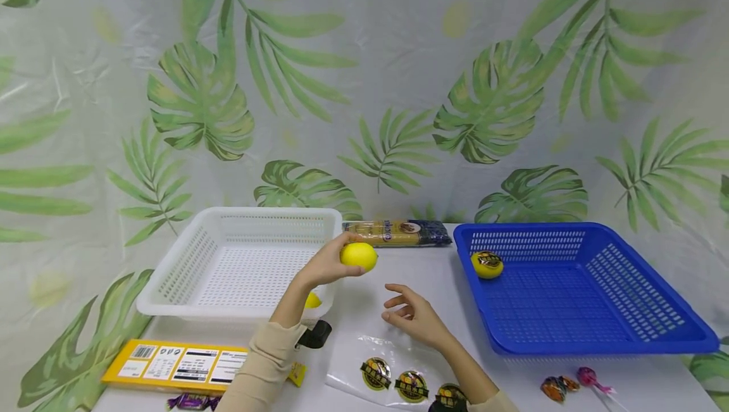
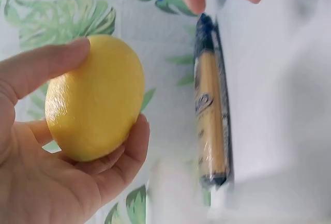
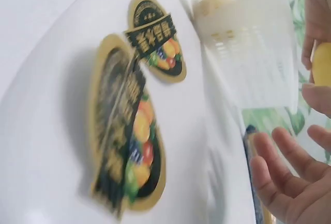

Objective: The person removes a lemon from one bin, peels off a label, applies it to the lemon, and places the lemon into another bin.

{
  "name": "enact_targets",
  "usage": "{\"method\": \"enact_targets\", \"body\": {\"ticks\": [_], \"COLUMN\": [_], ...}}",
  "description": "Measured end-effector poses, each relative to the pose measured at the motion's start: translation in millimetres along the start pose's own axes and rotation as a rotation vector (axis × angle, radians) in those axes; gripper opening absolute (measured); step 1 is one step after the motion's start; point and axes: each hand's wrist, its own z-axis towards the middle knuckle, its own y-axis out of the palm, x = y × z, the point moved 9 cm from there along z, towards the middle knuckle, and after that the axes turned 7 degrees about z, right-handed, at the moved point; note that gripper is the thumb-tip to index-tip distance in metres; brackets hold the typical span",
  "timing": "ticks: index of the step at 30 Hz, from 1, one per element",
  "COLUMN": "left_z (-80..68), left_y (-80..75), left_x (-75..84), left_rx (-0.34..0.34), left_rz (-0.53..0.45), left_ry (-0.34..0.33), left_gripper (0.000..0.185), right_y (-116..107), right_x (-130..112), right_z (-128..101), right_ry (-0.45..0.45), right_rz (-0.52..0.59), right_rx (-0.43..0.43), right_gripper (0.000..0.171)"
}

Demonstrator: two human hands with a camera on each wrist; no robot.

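My left hand grips a plain yellow lemon between thumb and fingers, raised just past the right side of the white basket. In the left wrist view that lemon shows no label. Part of another lemon is visible in the white basket's near right corner. My right hand holds nothing, its fingers loosely bent and apart from the lemon. Beneath that forearm lies a clear sheet with round black-and-gold fruit stickers. A lemon bearing such a sticker sits inside the blue basket.
A pack of spaghetti lies against the back curtain between the baskets. At the front left are a yellow box, a purple-wrapped candy and a small yellow packet. Wrapped candy and a pink lollipop lie front right.
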Motion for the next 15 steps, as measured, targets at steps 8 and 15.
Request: {"method": "enact_targets", "body": {"ticks": [8,15], "left_z": [-8.1,-8.6], "left_y": [46.6,80.4], "left_x": [17.6,13.5], "left_rx": [0.012,0.017], "left_rz": [0.125,0.129], "left_ry": [0.082,0.068], "left_gripper": [0.057,0.059], "right_y": [-14.9,-21.1], "right_x": [12.0,19.2], "right_z": [-26.1,-42.9], "right_ry": [0.03,0.009], "right_rz": [-0.052,-0.136], "right_rx": [-0.022,-0.038], "right_gripper": [0.056,0.053]}}
